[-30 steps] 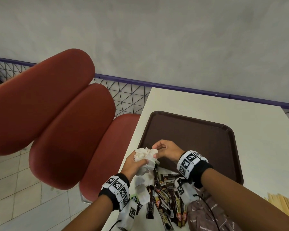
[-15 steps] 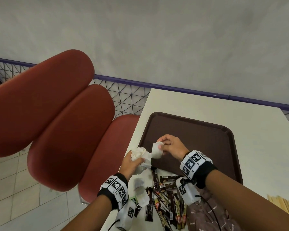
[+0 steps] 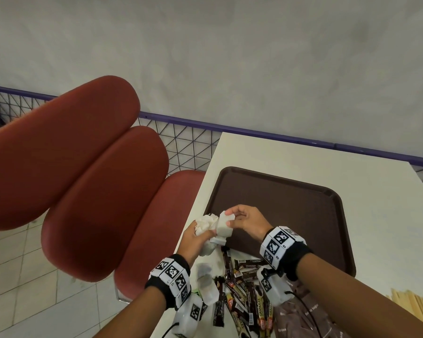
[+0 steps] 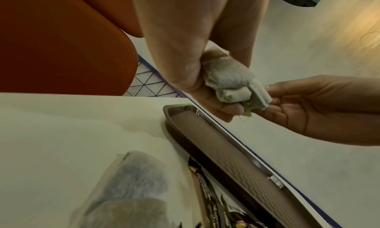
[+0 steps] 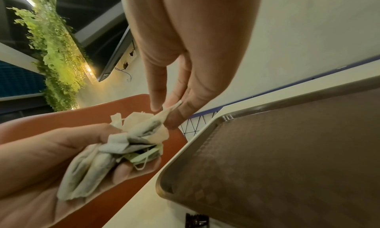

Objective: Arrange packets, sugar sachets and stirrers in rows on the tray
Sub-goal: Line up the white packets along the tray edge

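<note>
Pale table [image 3: 291, 164] against a grey wall, red seats [image 3: 88, 181] off to the left. At the near-left tray corner, left hand [image 3: 193, 240] fisted round a bunch of white tea bags [image 3: 206, 224]. Just right, right hand [image 3: 247, 222] pinching one tea bag [image 3: 224, 228] by thumb and fingertips. Brown tray [image 3: 303, 215] bare beyond. Nearer, loose dark sachets [image 3: 242, 293]; wooden stirrers [image 3: 410, 306] at far right.

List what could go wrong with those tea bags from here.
The left hand grips a crumpled bunch of tea bags over the table edge; loose ones could drop to the floor. The right hand pinches one tea bag by its corner; tangled strings may drag others out or tear it.
</note>
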Motion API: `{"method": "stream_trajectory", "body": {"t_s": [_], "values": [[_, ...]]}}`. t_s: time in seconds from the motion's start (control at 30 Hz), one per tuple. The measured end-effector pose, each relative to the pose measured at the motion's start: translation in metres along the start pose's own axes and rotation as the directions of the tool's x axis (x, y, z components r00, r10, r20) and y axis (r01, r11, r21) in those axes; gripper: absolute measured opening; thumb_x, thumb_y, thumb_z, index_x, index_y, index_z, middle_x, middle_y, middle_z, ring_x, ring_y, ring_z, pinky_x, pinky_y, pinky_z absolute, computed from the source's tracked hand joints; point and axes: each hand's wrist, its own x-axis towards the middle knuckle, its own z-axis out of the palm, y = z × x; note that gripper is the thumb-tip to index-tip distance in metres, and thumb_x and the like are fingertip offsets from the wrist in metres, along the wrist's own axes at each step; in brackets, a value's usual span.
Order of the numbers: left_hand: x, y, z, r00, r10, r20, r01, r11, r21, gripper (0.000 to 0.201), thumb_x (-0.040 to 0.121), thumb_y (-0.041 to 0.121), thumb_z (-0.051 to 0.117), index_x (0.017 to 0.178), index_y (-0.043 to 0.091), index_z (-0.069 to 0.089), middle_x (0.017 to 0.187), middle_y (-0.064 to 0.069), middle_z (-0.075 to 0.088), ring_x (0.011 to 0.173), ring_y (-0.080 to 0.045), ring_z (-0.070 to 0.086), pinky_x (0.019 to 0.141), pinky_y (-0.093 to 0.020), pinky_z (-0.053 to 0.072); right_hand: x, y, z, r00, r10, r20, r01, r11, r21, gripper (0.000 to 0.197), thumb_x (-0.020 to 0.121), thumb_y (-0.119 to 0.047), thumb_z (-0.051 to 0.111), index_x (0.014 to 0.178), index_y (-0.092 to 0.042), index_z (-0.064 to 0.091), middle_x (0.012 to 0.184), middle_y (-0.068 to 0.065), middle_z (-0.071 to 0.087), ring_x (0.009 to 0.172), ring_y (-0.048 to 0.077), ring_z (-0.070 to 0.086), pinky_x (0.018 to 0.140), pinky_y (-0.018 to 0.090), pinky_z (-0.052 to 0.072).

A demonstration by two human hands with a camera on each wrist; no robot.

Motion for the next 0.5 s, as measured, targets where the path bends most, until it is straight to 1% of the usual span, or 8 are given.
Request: {"method": "stream_trajectory", "body": {"t_s": [0.07, 0.13, 0.17, 0.23, 0.3, 0.37, 0.43, 0.5], "values": [[0.000, 0.001, -0.001, 1.000, -0.004, 0.002, 0.004, 1.000, -0.009, 0.043, 0.061, 0.023, 0.071, 0.102, 0.016, 0.061, 0.102, -0.015, 0.067, 0.093, -0.031, 0.063, 0.087, -0.047, 0.050, -0.001, 0.000, 0.000, 0.999, -0.005, 0.032, 0.005, 1.000, -0.020, 0.027, 0.074, 0.006, 0.068, 0.093, -0.013, 0.064, 0.106, 0.013, 0.062, 0.090, 0.018, 0.057, 0.084, 0.027, 0.050], [0.000, 0.001, -0.002, 1.000, -0.007, 0.004, 0.008, 1.000, -0.009, 0.040, 0.063, 0.020, 0.072, 0.102, 0.016, 0.061, 0.103, -0.016, 0.067, 0.091, -0.030, 0.063, 0.085, -0.046, 0.050, -0.002, 0.000, 0.001, 0.999, -0.007, 0.045, 0.009, 0.999, -0.041, 0.033, 0.075, 0.009, 0.066, 0.105, -0.005, 0.062, 0.105, 0.010, 0.060, 0.082, 0.012, 0.057, 0.073, 0.016, 0.050], [0.001, 0.001, -0.002, 1.000, -0.007, 0.004, 0.007, 1.000, -0.006, 0.037, 0.067, 0.017, 0.073, 0.102, 0.015, 0.061, 0.103, -0.017, 0.067, 0.091, -0.030, 0.063, 0.083, -0.045, 0.050, -0.002, 0.000, 0.001, 0.999, -0.007, 0.042, 0.008, 0.999, -0.039, 0.035, 0.075, 0.010, 0.065, 0.107, -0.004, 0.061, 0.105, 0.010, 0.060, 0.079, 0.009, 0.056, 0.068, 0.014, 0.051], [0.003, 0.001, -0.003, 1.000, -0.006, 0.000, 0.006, 1.000, 0.008, 0.032, 0.070, 0.014, 0.072, 0.100, 0.015, 0.062, 0.102, -0.017, 0.067, 0.090, -0.032, 0.063, 0.082, -0.045, 0.050, -0.001, 0.001, 0.002, 1.000, -0.015, 0.017, 0.015, 1.000, -0.015, 0.034, 0.076, 0.011, 0.064, 0.104, -0.008, 0.061, 0.109, 0.015, 0.061, 0.077, 0.008, 0.057, 0.065, 0.015, 0.052], [0.004, 0.002, -0.004, 1.000, -0.010, -0.016, 0.010, 1.000, 0.022, 0.034, 0.064, 0.019, 0.072, 0.097, 0.016, 0.063, 0.096, -0.013, 0.069, 0.090, -0.032, 0.064, 0.086, -0.048, 0.050, 0.000, 0.002, 0.002, 0.999, -0.022, -0.024, 0.022, 1.000, 0.011, 0.035, 0.076, 0.013, 0.063, 0.099, -0.012, 0.060, 0.112, 0.017, 0.062, 0.075, 0.010, 0.058, 0.064, 0.016, 0.052], [0.005, 0.003, -0.007, 1.000, -0.012, -0.029, 0.012, 0.999, 0.030, 0.036, 0.061, 0.022, 0.072, 0.096, 0.016, 0.063, 0.096, -0.013, 0.069, 0.092, -0.035, 0.065, 0.088, -0.052, 0.052, 0.004, 0.003, 0.000, 0.997, -0.031, -0.067, 0.032, 0.999, 0.006, 0.036, 0.076, 0.014, 0.061, 0.097, -0.015, 0.061, 0.110, 0.015, 0.062, 0.073, 0.011, 0.057, 0.066, 0.018, 0.051], [0.006, 0.005, -0.010, 0.999, -0.016, -0.044, 0.018, 0.999, 0.031, 0.034, 0.064, 0.019, 0.073, 0.095, 0.016, 0.063, 0.097, -0.015, 0.068, 0.093, -0.036, 0.065, 0.088, -0.054, 0.052, 0.008, 0.004, -0.004, 0.994, -0.046, -0.102, 0.044, 0.999, -0.021, 0.036, 0.076, 0.014, 0.060, 0.096, -0.017, 0.061, 0.110, 0.013, 0.062, 0.077, 0.015, 0.057, 0.074, 0.024, 0.051], [0.009, 0.007, -0.012, 0.998, -0.022, -0.065, 0.024, 0.999, 0.032, 0.026, 0.072, 0.011, 0.073, 0.094, 0.017, 0.062, 0.098, -0.015, 0.067, 0.089, -0.032, 0.064, 0.083, -0.049, 0.053, 0.013, 0.004, -0.008, 0.990, -0.044, -0.134, 0.038, 0.998, -0.042, 0.037, 0.076, 0.014, 0.059, 0.095, -0.018, 0.062, 0.112, 0.014, 0.062, 0.085, 0.020, 0.058, 0.082, 0.031, 0.051]]}}
